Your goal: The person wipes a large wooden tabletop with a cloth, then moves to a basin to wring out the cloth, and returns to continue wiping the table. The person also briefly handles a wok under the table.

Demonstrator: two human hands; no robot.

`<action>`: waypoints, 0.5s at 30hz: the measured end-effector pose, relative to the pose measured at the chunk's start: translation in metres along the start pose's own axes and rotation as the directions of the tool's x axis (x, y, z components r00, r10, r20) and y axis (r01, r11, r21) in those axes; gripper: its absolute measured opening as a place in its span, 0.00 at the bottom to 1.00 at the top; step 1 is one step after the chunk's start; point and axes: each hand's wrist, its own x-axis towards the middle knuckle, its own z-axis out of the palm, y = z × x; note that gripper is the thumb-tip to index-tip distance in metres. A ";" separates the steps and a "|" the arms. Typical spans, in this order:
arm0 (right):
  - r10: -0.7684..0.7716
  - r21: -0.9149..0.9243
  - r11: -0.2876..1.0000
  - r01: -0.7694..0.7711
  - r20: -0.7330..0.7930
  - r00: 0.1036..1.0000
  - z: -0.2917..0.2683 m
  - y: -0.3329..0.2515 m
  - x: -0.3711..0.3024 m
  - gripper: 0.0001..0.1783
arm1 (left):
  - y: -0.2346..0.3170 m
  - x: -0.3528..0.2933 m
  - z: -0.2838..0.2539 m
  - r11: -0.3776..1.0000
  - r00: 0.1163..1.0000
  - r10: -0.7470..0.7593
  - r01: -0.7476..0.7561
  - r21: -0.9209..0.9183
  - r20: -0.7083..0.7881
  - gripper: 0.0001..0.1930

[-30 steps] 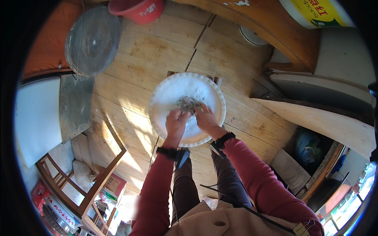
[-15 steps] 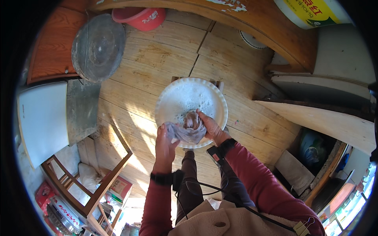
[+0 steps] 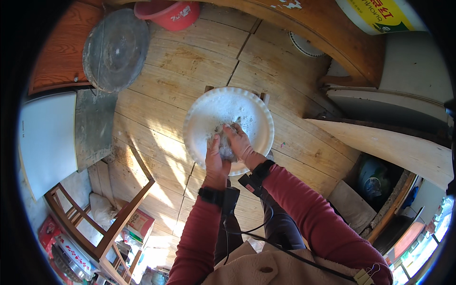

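Observation:
A white basin [image 3: 197,129] with a scalloped rim holds cloudy, sudsy water. Low in its near half, a wet greyish cloth [image 3: 226,151] is bunched up between my two hands. My left hand [image 3: 217,160] closes on the cloth from the left, thumb up. My right hand [image 3: 239,143] wraps over it from the right, fingers bent toward the left hand. The hands are close together and cover much of the cloth. Foam and bubbles [image 3: 232,107] float on the water beyond them.
Under the basin is a wooden support [image 3: 264,98]. A pink tub [image 3: 173,16] and a round grey lid [image 3: 115,50] are at the far left. At the near left is a wooden chair [image 3: 124,209]. A pale board [image 3: 380,145] juts in from the right.
My left hand has moved right, toward my right hand. The cloth, stretched between the hands before, is now gathered lower in the basin and mostly covered.

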 end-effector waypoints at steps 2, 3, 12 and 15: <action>0.237 0.126 0.962 -0.243 0.060 0.970 -0.005 -0.007 0.002 0.32 | 0.003 0.003 0.001 1.000 0.999 -0.014 0.014 -0.008 -0.036 0.18; 0.326 0.274 0.902 -0.333 0.072 0.942 -0.006 -0.010 0.003 0.33 | 0.003 0.004 0.000 1.000 0.999 -0.004 0.003 -0.013 -0.036 0.19; -0.186 -0.052 0.981 0.185 -0.017 0.982 0.001 0.017 -0.033 0.21 | 0.004 0.030 -0.023 0.980 0.983 -0.165 0.173 -0.099 0.080 0.15; -0.265 -0.364 0.891 0.271 0.068 0.962 0.005 0.026 -0.033 0.15 | 0.008 0.023 -0.014 0.937 0.952 -0.262 0.290 -0.195 0.159 0.18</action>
